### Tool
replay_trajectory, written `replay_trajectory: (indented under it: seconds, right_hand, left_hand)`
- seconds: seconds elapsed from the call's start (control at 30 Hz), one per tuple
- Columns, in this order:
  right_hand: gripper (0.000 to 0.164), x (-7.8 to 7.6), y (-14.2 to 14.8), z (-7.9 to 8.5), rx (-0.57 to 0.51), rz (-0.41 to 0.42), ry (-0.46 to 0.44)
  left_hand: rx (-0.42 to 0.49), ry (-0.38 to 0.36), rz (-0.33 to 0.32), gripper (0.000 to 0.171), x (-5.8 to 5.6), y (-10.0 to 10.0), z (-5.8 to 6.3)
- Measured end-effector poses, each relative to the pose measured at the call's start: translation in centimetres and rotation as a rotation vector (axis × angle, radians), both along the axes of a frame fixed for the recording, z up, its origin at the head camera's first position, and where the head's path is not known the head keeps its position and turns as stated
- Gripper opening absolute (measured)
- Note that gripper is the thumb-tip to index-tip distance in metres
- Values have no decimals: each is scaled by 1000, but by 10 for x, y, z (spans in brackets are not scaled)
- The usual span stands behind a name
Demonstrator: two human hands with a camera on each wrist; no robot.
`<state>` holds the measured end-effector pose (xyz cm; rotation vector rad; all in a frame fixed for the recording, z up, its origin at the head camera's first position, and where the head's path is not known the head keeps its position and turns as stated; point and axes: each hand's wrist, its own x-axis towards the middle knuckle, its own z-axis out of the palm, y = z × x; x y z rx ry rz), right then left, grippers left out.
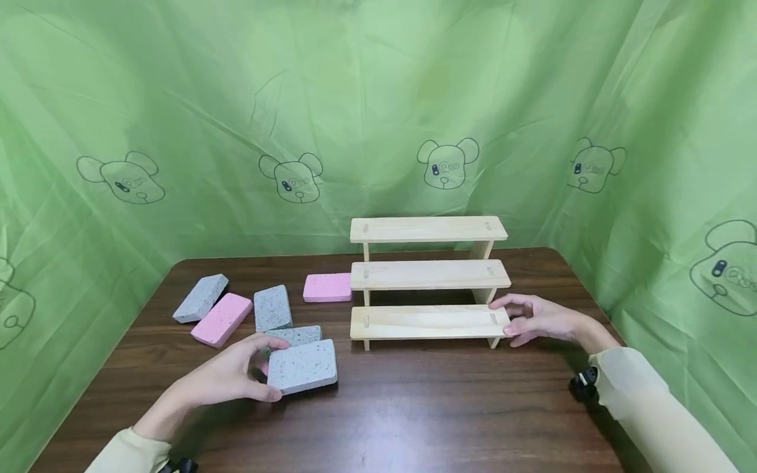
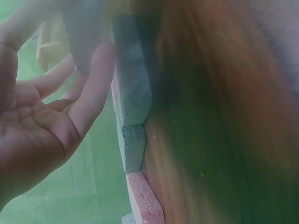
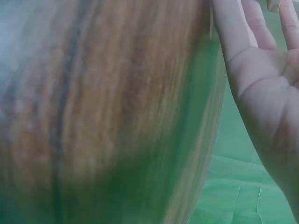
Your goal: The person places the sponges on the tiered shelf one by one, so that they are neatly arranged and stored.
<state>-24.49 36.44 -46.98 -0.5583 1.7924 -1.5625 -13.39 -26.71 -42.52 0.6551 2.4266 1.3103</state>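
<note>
From where I stand, the left hand point(image 1: 239, 373) pinches a gray block point(image 1: 303, 366) by one end, apparently just off the surface point(image 1: 414, 414), near a second gray block point(image 1: 300, 335). The right hand point(image 1: 535, 318) grips the right end of the wooden stand's point(image 1: 414, 322) lowest step. The pinched block could tip if fingertips slip; a tug might skew the stand.

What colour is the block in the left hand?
Grey with darker specks; the block shows best in the head view.
</note>
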Motion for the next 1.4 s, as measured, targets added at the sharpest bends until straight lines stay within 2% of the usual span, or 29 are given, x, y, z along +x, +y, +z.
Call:
replay_trajectory:
  seconds: [0.13,0.33,0.57,0.8,1.0,1.1,1.27,1.4]
  right_hand:
    - [48,-6,-2,0,7,-2,2]
    - [50,-13,-9,3,5,6,-24]
    - [47,-9,-9,5,6,-12,-44]
    - [45,-3,0,10,18,-21,-36]
    - [45,-8,1,5,-1,-13,-40]
    - [45,-9,-1,2,-14,-6,-41]
    - [45,-4,-3,1,-16,-1,-62]
    - [44,1,-3,1,-19,3,-61]
  left_hand:
    - [-11,41,16,72,-4,2,2]
    - [10,27,39,73,-12,4,9]
    - [2,4,45,75,-28,13,18]
    - [42,-9,39,73,-42,31,25]
    - [18,82,11,75,-56,49,43]
    - [46,77,-10,77,-62,61,54]
    - [45,107,-25,79,-72,87,71]
    - [16,163,-29,80,-83,109,86]
